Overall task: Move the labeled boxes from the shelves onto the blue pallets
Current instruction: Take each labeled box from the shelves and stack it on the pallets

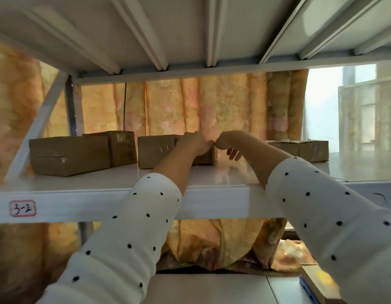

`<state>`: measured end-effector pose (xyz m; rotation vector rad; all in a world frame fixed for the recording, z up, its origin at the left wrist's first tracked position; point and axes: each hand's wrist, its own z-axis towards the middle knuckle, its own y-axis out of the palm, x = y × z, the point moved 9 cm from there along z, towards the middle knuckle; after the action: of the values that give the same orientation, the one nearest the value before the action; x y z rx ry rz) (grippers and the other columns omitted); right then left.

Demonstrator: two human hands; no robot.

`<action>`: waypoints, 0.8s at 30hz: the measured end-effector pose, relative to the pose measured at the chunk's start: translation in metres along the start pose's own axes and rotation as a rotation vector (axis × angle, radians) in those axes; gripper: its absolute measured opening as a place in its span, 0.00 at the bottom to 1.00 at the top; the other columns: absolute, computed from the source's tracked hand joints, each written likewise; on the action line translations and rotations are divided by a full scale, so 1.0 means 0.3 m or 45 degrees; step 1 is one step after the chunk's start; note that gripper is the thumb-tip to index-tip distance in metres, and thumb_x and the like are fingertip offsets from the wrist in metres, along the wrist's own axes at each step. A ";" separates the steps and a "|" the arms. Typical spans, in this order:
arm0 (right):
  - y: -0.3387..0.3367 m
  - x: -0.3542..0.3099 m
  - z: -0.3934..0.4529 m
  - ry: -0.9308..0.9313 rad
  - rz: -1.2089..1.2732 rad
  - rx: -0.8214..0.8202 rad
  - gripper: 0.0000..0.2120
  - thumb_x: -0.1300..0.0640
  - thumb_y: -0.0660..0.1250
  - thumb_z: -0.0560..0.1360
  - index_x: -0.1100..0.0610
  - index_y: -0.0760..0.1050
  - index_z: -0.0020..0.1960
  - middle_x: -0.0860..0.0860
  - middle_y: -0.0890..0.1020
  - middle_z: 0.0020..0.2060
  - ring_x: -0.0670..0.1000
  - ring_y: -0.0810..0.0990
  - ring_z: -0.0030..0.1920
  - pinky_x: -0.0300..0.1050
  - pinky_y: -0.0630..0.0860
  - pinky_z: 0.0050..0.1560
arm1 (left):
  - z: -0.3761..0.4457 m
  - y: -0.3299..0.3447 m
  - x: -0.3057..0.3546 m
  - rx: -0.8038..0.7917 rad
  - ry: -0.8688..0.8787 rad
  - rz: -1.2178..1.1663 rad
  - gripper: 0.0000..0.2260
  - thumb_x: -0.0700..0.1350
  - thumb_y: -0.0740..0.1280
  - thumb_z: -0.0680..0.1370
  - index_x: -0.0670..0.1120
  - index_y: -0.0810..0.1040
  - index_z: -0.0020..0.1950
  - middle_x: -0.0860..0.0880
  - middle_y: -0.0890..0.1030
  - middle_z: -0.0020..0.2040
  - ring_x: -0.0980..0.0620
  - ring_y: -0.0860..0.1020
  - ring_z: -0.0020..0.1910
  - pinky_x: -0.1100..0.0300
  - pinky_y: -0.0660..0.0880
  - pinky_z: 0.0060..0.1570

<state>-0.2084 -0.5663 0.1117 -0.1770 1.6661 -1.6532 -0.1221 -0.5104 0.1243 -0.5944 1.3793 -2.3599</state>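
Boxes sat in a row on the white shelf [80, 183], whose front edge carried a label [22, 208] reading "3-2". The middle box [156, 151] stood toward the back of the shelf, and the left hand [195, 142] lay over its right end with fingers curled round the top far corner, gripping it. The right hand [228, 144] hung just beside that box's right side, its fingers bent downward and its knuckles meeting the left hand's fingertips; whether it touched the box could not be told. Two more boxes stood to the left, a wide one [69, 155] in front and another [121, 147] behind it. A fourth box [304, 149] lay well apart on the right. A yellow curtain [223, 106] hung behind the shelf. Both arms wore white sleeves [135, 227] with black dots.
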 end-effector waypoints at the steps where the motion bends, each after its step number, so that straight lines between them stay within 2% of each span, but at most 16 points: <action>1: 0.016 0.003 0.013 0.022 0.013 -0.038 0.21 0.56 0.52 0.83 0.66 0.61 0.72 0.62 0.72 0.65 0.59 0.76 0.62 0.50 0.74 0.61 | 0.007 0.010 0.005 -0.047 0.001 -0.007 0.25 0.57 0.53 0.82 0.40 0.67 0.70 0.39 0.72 0.66 0.41 0.72 0.63 0.52 0.70 0.60; 4: 0.042 0.003 0.062 0.053 0.111 -0.144 0.19 0.55 0.52 0.82 0.63 0.65 0.70 0.62 0.76 0.62 0.58 0.78 0.52 0.52 0.75 0.58 | 0.033 0.006 0.004 -0.105 -0.004 -0.062 0.26 0.57 0.52 0.82 0.40 0.65 0.72 0.40 0.70 0.69 0.42 0.70 0.67 0.52 0.67 0.63; 6: 0.046 0.004 0.081 0.051 0.168 -0.188 0.18 0.57 0.55 0.82 0.62 0.67 0.69 0.61 0.77 0.61 0.57 0.78 0.52 0.51 0.76 0.57 | 0.062 0.022 -0.021 -0.139 -0.068 -0.140 0.30 0.60 0.54 0.81 0.40 0.60 0.75 0.41 0.68 0.71 0.42 0.69 0.67 0.52 0.68 0.63; 9: 0.060 0.015 0.115 0.059 0.208 -0.216 0.18 0.60 0.59 0.81 0.62 0.66 0.69 0.61 0.79 0.56 0.55 0.79 0.49 0.49 0.76 0.53 | 0.073 0.049 -0.054 -0.186 -0.170 -0.229 0.41 0.64 0.58 0.78 0.38 0.45 0.77 0.39 0.61 0.74 0.40 0.67 0.69 0.52 0.69 0.61; 11: 0.066 0.028 0.137 0.074 0.228 -0.226 0.18 0.61 0.60 0.80 0.63 0.67 0.69 0.60 0.79 0.54 0.53 0.79 0.45 0.48 0.76 0.52 | 0.075 0.036 -0.044 -0.157 -0.134 -0.249 0.44 0.63 0.60 0.77 0.36 0.41 0.77 0.39 0.60 0.74 0.39 0.67 0.69 0.53 0.70 0.58; 13: 0.064 0.037 0.137 0.095 0.280 -0.228 0.18 0.61 0.60 0.80 0.64 0.69 0.69 0.60 0.79 0.54 0.53 0.79 0.45 0.48 0.76 0.52 | 0.081 0.026 -0.042 -0.131 -0.124 -0.316 0.48 0.62 0.64 0.75 0.36 0.39 0.76 0.39 0.62 0.73 0.40 0.69 0.67 0.53 0.71 0.53; 16: 0.053 0.055 0.141 0.116 0.560 -0.212 0.19 0.58 0.55 0.82 0.65 0.65 0.70 0.64 0.76 0.61 0.59 0.78 0.53 0.53 0.75 0.55 | 0.091 0.018 -0.044 -0.105 -0.114 -0.425 0.54 0.61 0.71 0.69 0.37 0.39 0.76 0.39 0.64 0.72 0.40 0.68 0.68 0.54 0.70 0.54; 19: 0.037 0.080 0.154 0.155 0.869 -0.183 0.25 0.50 0.54 0.82 0.64 0.58 0.74 0.67 0.74 0.63 0.63 0.77 0.59 0.55 0.76 0.55 | 0.081 -0.001 -0.024 -0.027 -0.038 -0.431 0.54 0.62 0.72 0.68 0.38 0.42 0.76 0.39 0.61 0.72 0.41 0.66 0.69 0.54 0.70 0.59; 22: 0.026 0.099 0.161 0.159 1.008 -0.134 0.28 0.47 0.59 0.80 0.63 0.58 0.72 0.66 0.75 0.59 0.63 0.79 0.53 0.54 0.78 0.53 | 0.055 -0.022 0.015 0.074 0.048 -0.428 0.49 0.60 0.72 0.69 0.39 0.46 0.76 0.41 0.61 0.70 0.42 0.66 0.68 0.55 0.69 0.55; 24: 0.012 0.103 0.159 0.127 1.127 -0.090 0.25 0.49 0.63 0.78 0.60 0.61 0.69 0.63 0.76 0.54 0.62 0.79 0.52 0.53 0.78 0.52 | 0.038 -0.045 0.038 0.154 0.098 -0.390 0.46 0.60 0.72 0.68 0.40 0.51 0.74 0.41 0.62 0.67 0.42 0.66 0.66 0.55 0.69 0.53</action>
<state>-0.2001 -0.6218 0.1023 0.5477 1.5357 -0.9349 -0.1271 -0.5180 0.1432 -0.7323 1.2390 -2.7110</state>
